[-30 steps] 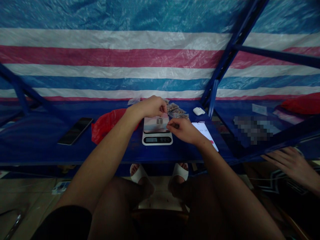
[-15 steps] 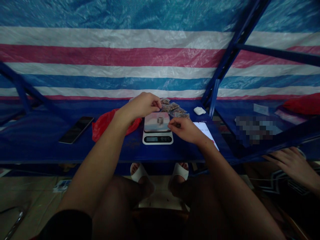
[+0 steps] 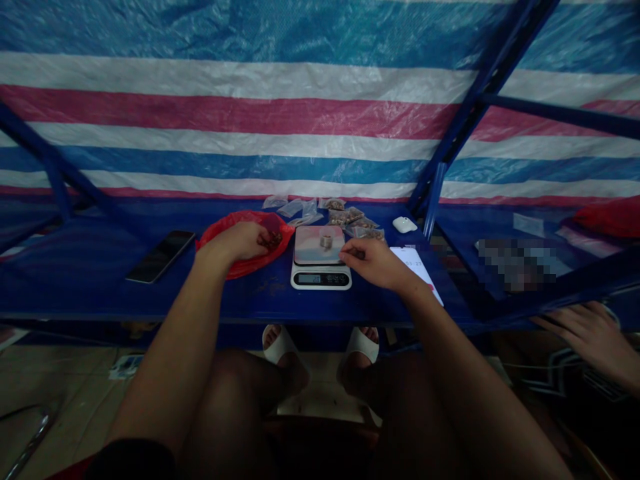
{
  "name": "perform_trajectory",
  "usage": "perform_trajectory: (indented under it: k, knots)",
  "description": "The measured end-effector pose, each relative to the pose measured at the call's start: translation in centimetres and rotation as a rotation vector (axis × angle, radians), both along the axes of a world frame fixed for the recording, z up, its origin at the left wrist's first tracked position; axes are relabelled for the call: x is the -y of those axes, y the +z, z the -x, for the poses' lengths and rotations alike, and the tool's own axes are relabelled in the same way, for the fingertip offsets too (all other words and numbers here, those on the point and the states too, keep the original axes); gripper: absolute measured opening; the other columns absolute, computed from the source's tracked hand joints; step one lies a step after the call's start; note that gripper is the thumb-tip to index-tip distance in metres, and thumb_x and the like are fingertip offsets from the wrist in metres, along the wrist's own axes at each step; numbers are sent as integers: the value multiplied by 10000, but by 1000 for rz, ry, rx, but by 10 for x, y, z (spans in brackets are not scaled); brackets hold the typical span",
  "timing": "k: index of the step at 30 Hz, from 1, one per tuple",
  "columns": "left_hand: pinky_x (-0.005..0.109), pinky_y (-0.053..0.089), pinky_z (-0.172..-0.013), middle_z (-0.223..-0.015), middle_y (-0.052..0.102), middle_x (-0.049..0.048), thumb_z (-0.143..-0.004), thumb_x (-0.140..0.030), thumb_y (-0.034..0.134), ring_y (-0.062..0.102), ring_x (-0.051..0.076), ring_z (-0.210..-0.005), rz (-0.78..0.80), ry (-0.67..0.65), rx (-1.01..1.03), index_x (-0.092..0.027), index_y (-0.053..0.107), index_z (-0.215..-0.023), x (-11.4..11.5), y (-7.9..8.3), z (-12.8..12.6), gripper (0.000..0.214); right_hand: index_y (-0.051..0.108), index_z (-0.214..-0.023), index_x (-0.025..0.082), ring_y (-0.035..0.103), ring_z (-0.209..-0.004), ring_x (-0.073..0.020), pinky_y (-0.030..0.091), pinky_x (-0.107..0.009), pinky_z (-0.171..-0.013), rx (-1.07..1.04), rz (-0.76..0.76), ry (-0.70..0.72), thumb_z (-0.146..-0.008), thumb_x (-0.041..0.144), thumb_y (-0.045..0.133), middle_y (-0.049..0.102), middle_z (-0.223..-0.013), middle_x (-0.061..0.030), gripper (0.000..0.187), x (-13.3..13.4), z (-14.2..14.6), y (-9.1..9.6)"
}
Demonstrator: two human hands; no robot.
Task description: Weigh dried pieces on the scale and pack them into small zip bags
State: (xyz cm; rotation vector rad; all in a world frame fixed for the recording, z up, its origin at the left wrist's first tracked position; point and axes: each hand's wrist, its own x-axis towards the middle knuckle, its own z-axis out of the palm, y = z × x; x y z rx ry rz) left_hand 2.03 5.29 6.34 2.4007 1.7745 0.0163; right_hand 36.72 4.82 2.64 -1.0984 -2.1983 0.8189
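My left hand (image 3: 249,241) reaches into the open red plastic bag (image 3: 243,268), its fingers curled at the small dark brown pieces (image 3: 275,239) there. Whatever lies within those fingers is hidden. On the white digital scale (image 3: 321,281), a small round container (image 3: 326,241) with brownish contents stands on the shiny weighing plate (image 3: 307,245). At the plate's right edge is my right hand (image 3: 367,259), fingers pinched together; I cannot make out anything between them. Filled clear bags (image 3: 345,216) lie behind the scale, beside flat clear bags (image 3: 301,208).
A dark phone (image 3: 161,257) lies left of the red bag. To the right are a lit phone (image 3: 417,270) and a white earbud case (image 3: 405,225). Blue metal posts (image 3: 434,197) frame the blue table (image 3: 210,303). Another person's hand (image 3: 585,327) rests at the far right.
My left hand has moved from above the back of the scale leftward and down into the red bag. My right hand stays beside the scale. The camera view has shifted slightly.
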Motion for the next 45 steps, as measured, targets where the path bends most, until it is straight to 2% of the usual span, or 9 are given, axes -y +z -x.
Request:
perform_trajectory:
  k: [5, 12, 18, 21, 25, 28, 31, 37, 45]
  knots:
    - [259, 586, -997, -1354, 838, 92, -891, -192, 634, 803, 260, -1178, 70, 64, 36, -233, 849, -1306, -10, 2, -6, 469, 755, -916, 198, 687, -722, -196, 469, -311, -679, 9, 12, 0, -1009, 320, 655, 773, -807, -34, 183, 1, 0, 0]
    - [246, 565, -1020, -1325, 850, 65, -944, -235, 656, 793, 232, -1172, 75, 44, 21, -248, 862, -1262, -15, -2, -11, 379, 755, -903, 199, 677, -722, -187, 478, -301, -693, -13, -1, 5, -998, 306, 656, 786, -824, -33, 174, 0, -1, 0]
    - [238, 551, -892, -1182, 885, 29, -952, -245, 682, 813, 215, -1018, 43, 71, 57, -271, 897, -1137, -13, 4, -8, 285, 750, -899, 204, 676, -714, -191, 470, -310, -685, -7, -2, 1, -1002, 311, 656, 780, -813, -33, 176, 0, -1, 1]
    - [276, 549, -853, -1133, 889, 55, -952, -287, 681, 810, 228, -943, 0, 100, 74, -256, 904, -1130, -10, 15, -5, 287, 751, -905, 203, 682, -725, -193, 474, -314, -689, -3, 3, 2, -1002, 313, 651, 776, -817, -31, 178, 0, -2, 1]
    - [313, 558, -872, -1087, 887, 80, -957, -350, 668, 802, 247, -941, -58, 119, 104, -226, 904, -1134, -5, 44, -8, 319, 754, -914, 204, 688, -728, -196, 476, -316, -685, -1, 14, 2, -1009, 332, 650, 773, -813, -27, 190, -1, -2, 0]
    - [320, 563, -915, -1059, 884, 62, -940, -333, 687, 792, 253, -968, -119, 80, 144, -231, 902, -1169, -1, 68, -27, 331, 753, -916, 201, 690, -732, -198, 479, -319, -690, -7, 23, 2, -1009, 331, 648, 774, -819, -31, 191, -2, -3, -1]
    - [315, 560, -941, -1079, 881, 64, -945, -298, 688, 785, 246, -997, -149, -41, 248, -205, 898, -1171, -2, 80, -60, 322, 756, -926, 197, 688, -732, -198, 472, -317, -687, 1, 25, -9, -1011, 336, 649, 774, -821, -35, 194, -2, -3, -1]
    - [307, 552, -906, -1101, 880, 90, -938, -230, 725, 791, 230, -978, -83, -231, 300, -172, 897, -1143, -21, 63, -112, 274, 754, -917, 188, 634, -698, -172, 429, -299, -665, 7, 11, 4, -1010, 341, 643, 760, -806, -24, 211, 0, -4, 1]
    - [309, 536, -903, -1077, 880, 83, -946, -200, 723, 787, 230, -943, -31, -234, 226, -200, 896, -1145, -33, 51, -117, 264, 749, -912, 191, 667, -725, -187, 454, -307, -690, 10, 54, -17, -1018, 332, 647, 772, -831, -38, 203, 1, -6, 5]
